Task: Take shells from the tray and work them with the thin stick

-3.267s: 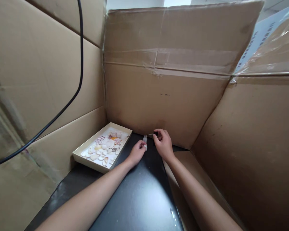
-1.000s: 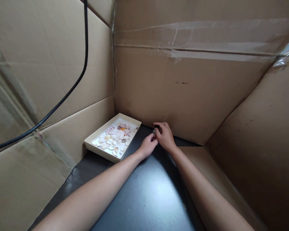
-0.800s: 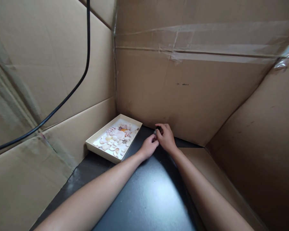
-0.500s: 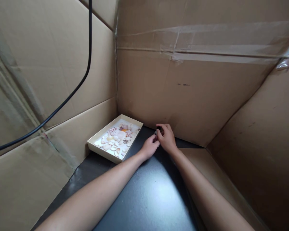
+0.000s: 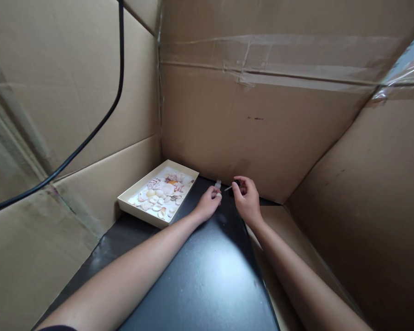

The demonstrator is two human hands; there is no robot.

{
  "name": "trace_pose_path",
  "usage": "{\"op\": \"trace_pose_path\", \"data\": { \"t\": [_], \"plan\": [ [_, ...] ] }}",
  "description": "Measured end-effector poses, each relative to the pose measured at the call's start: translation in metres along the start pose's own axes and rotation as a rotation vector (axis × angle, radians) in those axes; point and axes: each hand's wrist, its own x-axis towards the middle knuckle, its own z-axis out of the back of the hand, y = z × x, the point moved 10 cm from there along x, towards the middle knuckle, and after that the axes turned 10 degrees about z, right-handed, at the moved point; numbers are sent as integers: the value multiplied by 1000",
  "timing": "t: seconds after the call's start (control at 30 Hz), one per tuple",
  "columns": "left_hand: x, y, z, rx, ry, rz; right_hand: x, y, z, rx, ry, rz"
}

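My left hand (image 5: 208,203) is closed around a small clear bottle (image 5: 218,184), whose narrow neck points up and away from me. Most of its body is hidden by the fingers. Just to the right, my right hand (image 5: 248,200) pinches a black cap (image 5: 237,183) with a thin pale stem sticking out toward the bottle. Whether the stem is a brush or a dropper cannot be made out. A gap separates stem and bottle neck. Left of my hands lies a shallow cream tray (image 5: 143,217) with many seashells (image 5: 167,188) in it.
Beneath my arms is a dark, glossy tabletop (image 5: 207,276). Cardboard walls (image 5: 210,119) enclose it at the back, left and right. A black cable (image 5: 89,138) hangs at the left. A cardboard piece (image 5: 267,225) lies beside the table's right edge.
My hands have moved apart. The black cap with its stem has come off the bottle and moved right in my right hand. The view has shifted slightly right.
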Motion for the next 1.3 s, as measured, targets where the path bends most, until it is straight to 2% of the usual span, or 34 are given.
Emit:
{"op": "trace_pose_path", "data": {
  "t": [0.1, 0.2, 0.37, 0.6, 1.07, 1.3],
  "plan": [
    [-1, -2, 0, 18, 8, -24, -22, -22, 4, 76, -20, -112],
    [-2, -4, -2, 36, 22, -34, -32, -33, 3, 127, -35, -156],
    [-5, -4, -3, 26, 35, -34, -32, -27, 1, 155, -31, -116],
    [0, -5, -5, 48, 52, -118, -32, -25, -4, 125, 40, -100],
    [2, -2, -5, 53, 58, -119, -32, -22, 2, 86, -5, -79],
    [0, -5, -4, 79, 40, -135, -32, -23, -3, 98, 37, -72]
  ]
}}
